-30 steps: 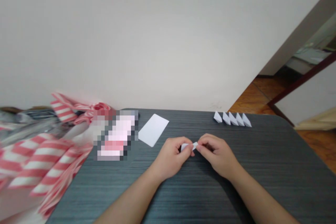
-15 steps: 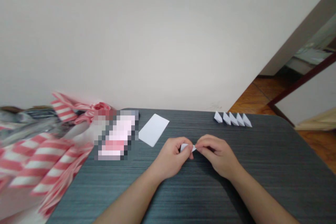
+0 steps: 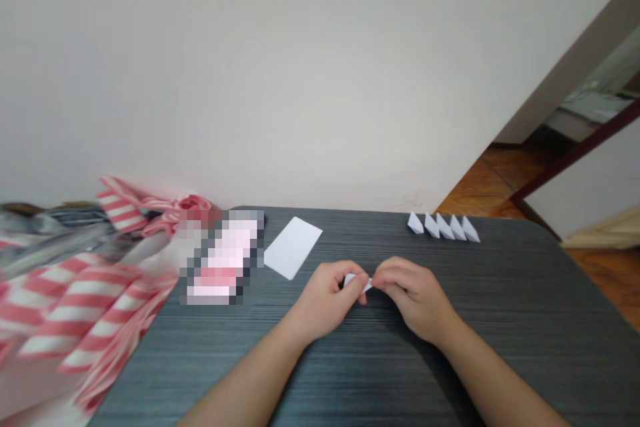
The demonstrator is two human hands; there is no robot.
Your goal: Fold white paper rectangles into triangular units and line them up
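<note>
Both hands meet over the middle of the dark wood-grain table (image 3: pixel 500 320). My left hand (image 3: pixel 330 300) and my right hand (image 3: pixel 413 297) pinch a small folded piece of white paper (image 3: pixel 356 279) between their fingertips; only a sliver of it shows. The fingers of both hands are curled closed round it, close above the tabletop.
A flat white paper rectangle (image 3: pixel 293 247) lies just left of the hands. Several small folded white paper pieces (image 3: pixel 443 226) stand in a row at the far right edge. Red-and-white striped cloth (image 3: pixel 75 307) is heaped at the left. A blurred-out patch (image 3: pixel 223 257) lies beside it.
The fingertips have drawn closer together, and less of the white paper shows between them. The hands stay in the same spot.
</note>
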